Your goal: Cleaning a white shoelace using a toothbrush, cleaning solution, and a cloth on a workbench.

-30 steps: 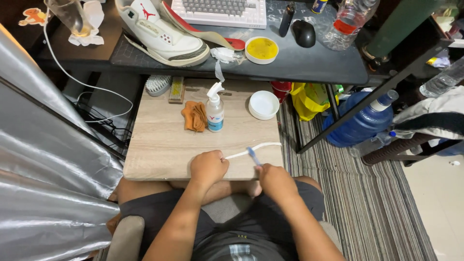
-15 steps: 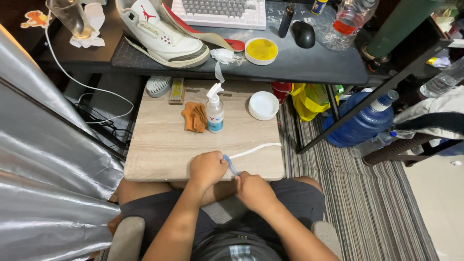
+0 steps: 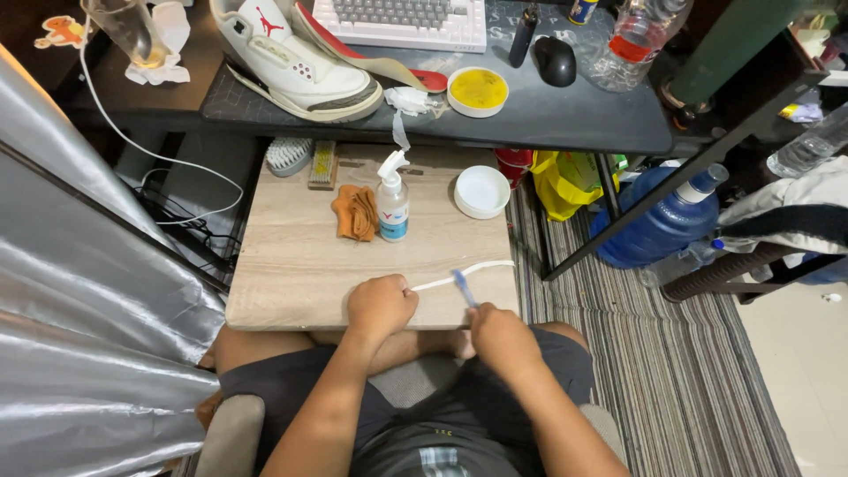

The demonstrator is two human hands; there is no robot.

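My left hand [image 3: 380, 306] is closed on one end of a white shoelace [image 3: 481, 269] that lies along the front edge of a small wooden table [image 3: 291, 265]. My right hand [image 3: 502, 338] grips a blue-handled brush [image 3: 463, 287] whose head rests on the lace a short way right of my left hand. Further back on the table stand a white spray bottle [image 3: 392, 196] with a blue base, a crumpled orange cloth [image 3: 357, 212] and a white round dish [image 3: 481, 191].
A white and grey sneaker [image 3: 296, 62], a yellow-filled tub [image 3: 477, 91], keyboard [image 3: 402, 18] and mouse [image 3: 556, 60] sit on the dark desk behind. Two brushes [image 3: 300, 159] lie at the table's back. A blue water jug [image 3: 658, 225] stands right; silver sheeting [image 3: 79, 291] hangs left.
My right hand slid left along the lace with the brush, close to my left hand, then drew back right. My left hand stayed put.
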